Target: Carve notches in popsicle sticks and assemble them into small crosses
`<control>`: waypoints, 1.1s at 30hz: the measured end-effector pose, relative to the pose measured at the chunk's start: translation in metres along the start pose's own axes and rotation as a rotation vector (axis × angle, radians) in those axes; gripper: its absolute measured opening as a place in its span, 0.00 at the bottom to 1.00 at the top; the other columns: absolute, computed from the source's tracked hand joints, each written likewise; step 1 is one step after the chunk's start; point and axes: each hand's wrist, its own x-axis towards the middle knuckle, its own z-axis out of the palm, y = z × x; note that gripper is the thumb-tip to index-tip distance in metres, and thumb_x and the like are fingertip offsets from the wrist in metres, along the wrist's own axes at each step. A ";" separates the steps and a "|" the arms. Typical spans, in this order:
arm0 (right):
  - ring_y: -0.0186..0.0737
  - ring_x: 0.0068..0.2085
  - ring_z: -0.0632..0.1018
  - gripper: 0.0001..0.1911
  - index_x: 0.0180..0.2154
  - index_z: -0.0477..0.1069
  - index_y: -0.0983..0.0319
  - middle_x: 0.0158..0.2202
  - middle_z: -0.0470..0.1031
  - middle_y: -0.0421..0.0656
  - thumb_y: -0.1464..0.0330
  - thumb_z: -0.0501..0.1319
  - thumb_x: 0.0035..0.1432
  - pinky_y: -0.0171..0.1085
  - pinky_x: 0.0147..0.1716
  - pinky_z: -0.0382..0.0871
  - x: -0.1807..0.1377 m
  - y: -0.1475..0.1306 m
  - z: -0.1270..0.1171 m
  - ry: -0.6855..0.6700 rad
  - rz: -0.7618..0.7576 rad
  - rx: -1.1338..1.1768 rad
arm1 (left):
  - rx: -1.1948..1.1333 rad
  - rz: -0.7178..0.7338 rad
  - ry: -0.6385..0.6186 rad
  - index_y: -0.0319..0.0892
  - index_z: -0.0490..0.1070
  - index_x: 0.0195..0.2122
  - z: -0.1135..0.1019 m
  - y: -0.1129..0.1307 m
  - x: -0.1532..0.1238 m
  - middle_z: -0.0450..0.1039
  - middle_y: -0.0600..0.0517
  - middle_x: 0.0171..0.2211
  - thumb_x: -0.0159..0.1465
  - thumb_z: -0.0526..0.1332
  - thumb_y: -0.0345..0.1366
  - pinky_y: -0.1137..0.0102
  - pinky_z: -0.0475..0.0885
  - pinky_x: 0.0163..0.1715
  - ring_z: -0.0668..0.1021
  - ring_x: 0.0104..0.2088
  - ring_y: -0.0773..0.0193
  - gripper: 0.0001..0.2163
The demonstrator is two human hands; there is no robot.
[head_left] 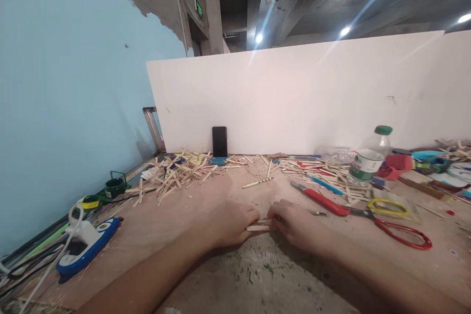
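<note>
Between my hands, close to the table's front edge, lie wooden craft sticks (258, 228), pale and flat, side by side. My left hand (233, 223) has its fingers curled round their left end. At the right end, my right hand (289, 222) grips them with bent fingers, its thumb hidden. The fingertips of both hands are partly out of sight. Just beyond my hands a striped pencil (257, 182) rests on the table. To the right of my right hand are a red-handled utility knife (326, 201) and scissors (390, 221) with one yellow and one red loop.
A heap of loose sticks (180, 174) lies at the back left, near an upright phone (220, 142). A plastic bottle (368, 159) stands back right. The blue power strip (88, 250) and cables are on the left. A white panel (257, 103) closes the back.
</note>
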 end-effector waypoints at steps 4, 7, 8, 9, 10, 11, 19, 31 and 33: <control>0.42 0.47 0.81 0.09 0.45 0.77 0.63 0.46 0.80 0.44 0.63 0.63 0.72 0.48 0.50 0.78 -0.002 -0.003 -0.002 -0.014 -0.080 0.022 | 0.001 -0.001 0.012 0.39 0.76 0.46 0.000 -0.001 0.000 0.79 0.49 0.41 0.76 0.61 0.44 0.60 0.80 0.45 0.81 0.41 0.61 0.13; 0.42 0.47 0.81 0.09 0.45 0.77 0.63 0.46 0.80 0.44 0.63 0.64 0.72 0.48 0.50 0.78 -0.002 -0.004 -0.002 -0.030 -0.102 0.027 | 0.008 -0.003 0.017 0.39 0.76 0.46 0.001 -0.001 0.000 0.79 0.49 0.42 0.76 0.61 0.44 0.59 0.80 0.46 0.81 0.42 0.60 0.13; 0.42 0.47 0.81 0.09 0.45 0.77 0.63 0.46 0.80 0.44 0.63 0.65 0.71 0.48 0.49 0.78 -0.002 -0.003 -0.002 -0.033 -0.095 0.025 | 0.010 -0.002 0.018 0.39 0.76 0.47 0.001 -0.001 0.000 0.79 0.49 0.43 0.76 0.62 0.44 0.60 0.80 0.46 0.81 0.42 0.60 0.12; 0.42 0.47 0.81 0.09 0.45 0.77 0.63 0.46 0.80 0.44 0.63 0.65 0.71 0.48 0.49 0.79 -0.002 -0.003 -0.001 -0.032 -0.084 0.024 | 0.012 0.000 0.021 0.39 0.76 0.47 0.002 -0.001 0.000 0.79 0.48 0.43 0.76 0.62 0.43 0.60 0.80 0.46 0.81 0.42 0.60 0.12; 0.42 0.47 0.81 0.09 0.45 0.77 0.63 0.47 0.80 0.45 0.63 0.65 0.71 0.48 0.49 0.79 -0.002 -0.003 0.000 -0.028 -0.070 0.023 | 0.013 0.001 0.023 0.39 0.76 0.47 0.001 0.000 0.000 0.79 0.48 0.44 0.76 0.62 0.43 0.60 0.80 0.46 0.81 0.42 0.60 0.11; 0.42 0.47 0.81 0.09 0.46 0.77 0.63 0.47 0.80 0.45 0.63 0.65 0.71 0.47 0.49 0.79 -0.001 -0.003 0.001 -0.022 -0.057 0.024 | 0.015 0.003 0.025 0.39 0.76 0.47 0.001 0.000 0.000 0.79 0.48 0.44 0.75 0.62 0.42 0.60 0.80 0.46 0.81 0.42 0.60 0.11; 0.43 0.47 0.81 0.13 0.49 0.76 0.63 0.49 0.79 0.46 0.61 0.64 0.71 0.48 0.48 0.79 0.000 0.003 0.011 0.010 -0.007 0.026 | 0.029 0.055 0.010 0.39 0.76 0.47 -0.002 0.004 0.000 0.78 0.48 0.46 0.75 0.63 0.41 0.59 0.80 0.47 0.81 0.44 0.59 0.10; 0.40 0.44 0.81 0.09 0.44 0.77 0.61 0.45 0.80 0.44 0.63 0.63 0.72 0.45 0.47 0.79 -0.004 -0.007 0.007 0.033 -0.084 0.030 | 0.089 0.101 0.036 0.38 0.75 0.46 -0.003 0.004 0.001 0.78 0.49 0.44 0.76 0.60 0.39 0.58 0.78 0.49 0.81 0.44 0.59 0.09; 0.41 0.45 0.81 0.09 0.45 0.77 0.62 0.46 0.80 0.44 0.63 0.64 0.72 0.46 0.48 0.79 -0.004 -0.006 0.006 0.030 -0.102 0.028 | 0.092 0.100 0.045 0.39 0.75 0.46 -0.004 0.005 0.000 0.78 0.49 0.42 0.77 0.58 0.39 0.58 0.77 0.48 0.81 0.43 0.59 0.10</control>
